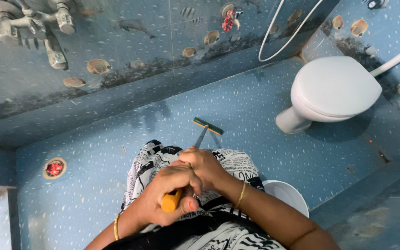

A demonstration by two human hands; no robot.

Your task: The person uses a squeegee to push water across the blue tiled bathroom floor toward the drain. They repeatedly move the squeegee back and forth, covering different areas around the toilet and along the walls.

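Floor (255, 106) of blue speckled tile fills most of the view, wet-looking and darker along the wall (130, 51), where grime lines the base of the fish-and-shell tiles; white toilet (334, 88), lid down, stands at the right with a hose (274, 41) looping above it; taps (38, 28) hang on the wall at the left; a white bowl (288, 194) sits by the person's leg, and a round drain (54, 168) lies at the left. Wiper (208, 126) rests blade-down on the floor just ahead of the patterned clothing; its shaft runs back to an orange handle end (171, 201). Both hands hold it: the left hand (170, 192) is clenched round the orange end, the right hand (203, 166) wrapped on the shaft just above. To work well, I judge the blade should stay flat on the tile, strokes overlapping, water drawn toward the drain; footing looks slippery.
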